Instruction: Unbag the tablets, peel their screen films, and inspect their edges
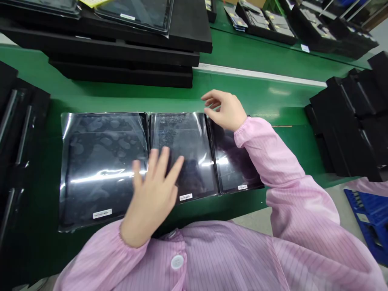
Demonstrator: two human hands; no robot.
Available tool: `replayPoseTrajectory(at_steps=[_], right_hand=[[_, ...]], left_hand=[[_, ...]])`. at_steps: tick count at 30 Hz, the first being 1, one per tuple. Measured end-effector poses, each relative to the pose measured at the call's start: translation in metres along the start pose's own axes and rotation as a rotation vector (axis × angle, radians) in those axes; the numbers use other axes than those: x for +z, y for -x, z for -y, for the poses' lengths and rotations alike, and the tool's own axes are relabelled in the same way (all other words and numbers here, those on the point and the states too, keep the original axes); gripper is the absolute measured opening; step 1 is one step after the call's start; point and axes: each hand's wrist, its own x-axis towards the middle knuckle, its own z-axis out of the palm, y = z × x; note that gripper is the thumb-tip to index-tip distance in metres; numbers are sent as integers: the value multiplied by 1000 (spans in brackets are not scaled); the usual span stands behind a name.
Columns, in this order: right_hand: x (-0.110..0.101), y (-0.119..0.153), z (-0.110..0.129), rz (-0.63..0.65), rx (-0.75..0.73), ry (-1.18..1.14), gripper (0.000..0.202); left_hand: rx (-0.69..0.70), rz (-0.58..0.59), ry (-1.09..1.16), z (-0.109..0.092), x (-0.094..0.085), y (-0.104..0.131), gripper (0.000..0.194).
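Three dark, glossy tablet-like screen panels lie side by side on the green bench, each with a white barcode label near its lower edge. Loose clear film with bubbles covers the left panel (100, 161). My left hand (154, 194), fingers spread, is over the edge between that panel and the middle panel (190, 169); I cannot tell whether it touches. At the top corners of the middle panel and the right panel (233, 169) is my right hand (226, 109), its fingers curved and apart with nothing visible in them. My right sleeve hides part of the right panel.
Black foam trays (136, 52) are stacked at the back left, with more film-covered panels (136, 14) on top. Black foam holders stand at the left (18, 133) and right (354, 117). Boxes of small parts (263, 20) line the back. A blue crate (370, 222) is low at right.
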Motion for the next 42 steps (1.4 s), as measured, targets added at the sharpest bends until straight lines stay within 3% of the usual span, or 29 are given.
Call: replayPoseTrajectory(at_steps=[3, 7, 12, 13, 15, 18, 23, 25, 29, 32, 36, 39, 42], right_hand=[[0, 26, -8, 51, -250, 246, 29], [9, 55, -14, 186, -431, 409, 31], [7, 61, -15, -91, -580, 478, 39], [8, 58, -14, -99, -610, 473, 37], [13, 49, -12, 4, -606, 477, 32], [25, 30, -14, 142, -454, 534, 27], [38, 8, -8, 19, -271, 621, 36], [44, 7, 6, 32, -307, 625, 42], [60, 2, 41, 237, -521, 578, 41], [67, -12, 51, 270, -525, 552, 47], [46, -28, 23, 186, -361, 533, 38], [5, -21, -24, 88, -185, 497, 34], [-40, 8, -73, 12, -14, 421, 29]], left_hand=[[210, -15, 41, -32, 11, -15, 49], [244, -34, 68, -54, 25, -21, 57], [176, -33, 93, -59, 25, -23, 59], [160, -32, 91, -60, 24, -24, 60], [133, -34, 80, -62, 25, -27, 62], [118, -46, 69, -63, 27, -28, 65], [131, -13, 66, -63, 32, -25, 70], [135, 6, 64, -62, 33, -24, 71], [157, 19, 57, -61, 36, -25, 73], [207, 37, 64, -61, 37, -25, 71], [254, 9, 90, -61, 36, -26, 61], [267, -24, 103, -62, 35, -26, 58], [306, -63, 130, -62, 34, -26, 52]])
